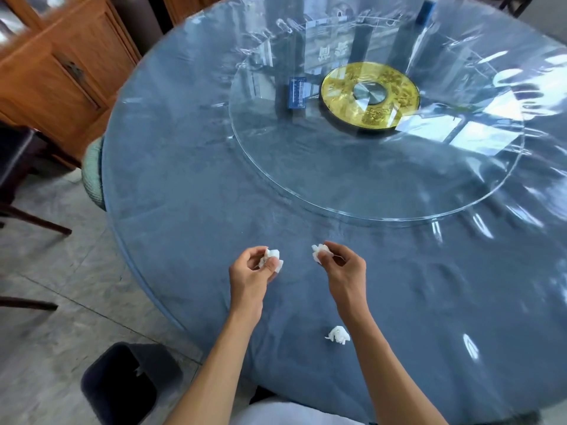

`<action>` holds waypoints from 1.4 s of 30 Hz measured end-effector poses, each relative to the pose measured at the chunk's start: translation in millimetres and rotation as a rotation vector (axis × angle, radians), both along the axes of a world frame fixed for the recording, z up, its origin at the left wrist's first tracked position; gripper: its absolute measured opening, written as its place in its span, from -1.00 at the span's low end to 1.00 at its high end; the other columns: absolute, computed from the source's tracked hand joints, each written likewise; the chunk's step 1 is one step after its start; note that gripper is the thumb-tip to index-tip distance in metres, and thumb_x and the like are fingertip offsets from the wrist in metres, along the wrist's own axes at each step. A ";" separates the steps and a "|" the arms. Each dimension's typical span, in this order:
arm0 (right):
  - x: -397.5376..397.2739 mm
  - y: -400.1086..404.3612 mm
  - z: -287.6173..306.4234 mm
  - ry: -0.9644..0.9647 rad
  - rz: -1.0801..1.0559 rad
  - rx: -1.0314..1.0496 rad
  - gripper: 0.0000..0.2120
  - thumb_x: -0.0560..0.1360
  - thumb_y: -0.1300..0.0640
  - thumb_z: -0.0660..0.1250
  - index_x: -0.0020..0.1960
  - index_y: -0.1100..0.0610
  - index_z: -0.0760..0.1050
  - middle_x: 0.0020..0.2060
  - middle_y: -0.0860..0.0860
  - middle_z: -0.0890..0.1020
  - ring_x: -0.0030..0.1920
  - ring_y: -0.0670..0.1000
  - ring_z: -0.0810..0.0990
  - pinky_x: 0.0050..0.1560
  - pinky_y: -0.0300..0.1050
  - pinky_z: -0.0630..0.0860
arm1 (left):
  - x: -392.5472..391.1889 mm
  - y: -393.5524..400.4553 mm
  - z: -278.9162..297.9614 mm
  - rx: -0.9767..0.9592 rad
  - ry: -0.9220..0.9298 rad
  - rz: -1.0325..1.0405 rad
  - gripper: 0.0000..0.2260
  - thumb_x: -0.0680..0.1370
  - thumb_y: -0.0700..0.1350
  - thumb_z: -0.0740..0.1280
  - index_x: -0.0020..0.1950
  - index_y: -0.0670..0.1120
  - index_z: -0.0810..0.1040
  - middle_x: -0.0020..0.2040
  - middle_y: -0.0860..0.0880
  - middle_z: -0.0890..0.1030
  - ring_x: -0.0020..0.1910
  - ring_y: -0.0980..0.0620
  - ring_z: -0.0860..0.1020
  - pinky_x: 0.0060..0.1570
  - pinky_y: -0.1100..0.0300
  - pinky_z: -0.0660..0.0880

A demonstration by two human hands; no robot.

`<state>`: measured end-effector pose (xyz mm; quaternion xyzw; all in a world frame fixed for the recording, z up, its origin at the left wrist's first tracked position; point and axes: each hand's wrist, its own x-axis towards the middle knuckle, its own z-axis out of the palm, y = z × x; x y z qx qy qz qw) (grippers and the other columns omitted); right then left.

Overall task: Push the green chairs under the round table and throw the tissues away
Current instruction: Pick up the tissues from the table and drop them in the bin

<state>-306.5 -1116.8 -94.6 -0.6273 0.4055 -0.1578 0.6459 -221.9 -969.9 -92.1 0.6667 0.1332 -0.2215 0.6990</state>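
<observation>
Round desk (190,167) fills the frame's right; three tissues: left hand (250,279) and right hand (345,273) fingers each pinch one, third tissue (337,334) lies low centre.

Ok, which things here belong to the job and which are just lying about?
Job: left-hand tissue, right-hand tissue, loose tissue, bin, green chair, round table.
Lying about: glass turntable, gold disc, blue card, wooden cabinet.

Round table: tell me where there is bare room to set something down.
Bare cloth lies between the left hand and the round table's left rim, and right of the right hand below the glass turntable. It is crowded near the front edge: both hands hold tissues, and a loose tissue lies beside the right forearm.
</observation>
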 end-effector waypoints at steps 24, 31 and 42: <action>-6.4 34.5 18.8 -0.072 0.166 -0.048 -0.92 0.51 0.22 0.46 -0.01 0.11 0.68 -0.15 -0.03 0.74 -0.09 -0.06 0.71 -0.05 -0.18 0.60 | -27.8 -3.3 19.3 -0.209 0.111 -0.256 -0.75 0.60 -0.23 0.35 0.29 -0.16 0.56 0.15 -0.22 0.65 0.08 -0.09 0.68 0.03 0.04 0.63; -9.4 36.8 11.6 -0.053 0.241 -0.091 -0.85 0.54 0.23 0.43 0.04 0.05 0.71 0.01 0.01 0.64 0.03 -0.07 0.66 0.07 -0.07 0.63 | -30.0 -4.9 19.9 -0.220 0.108 -0.323 -0.73 0.60 -0.21 0.35 0.30 -0.14 0.55 0.15 -0.19 0.65 0.10 -0.04 0.67 0.03 0.11 0.62; -24.3 21.3 -2.2 -0.011 0.126 -0.029 -0.90 0.56 0.09 0.43 0.07 0.01 0.62 -0.01 0.01 0.71 0.01 -0.01 0.69 0.07 -0.03 0.63 | -36.6 -13.4 14.3 -0.195 0.078 -0.348 -0.80 0.58 -0.24 0.38 0.20 -0.21 0.62 0.04 -0.20 0.69 0.01 -0.07 0.68 0.04 0.10 0.63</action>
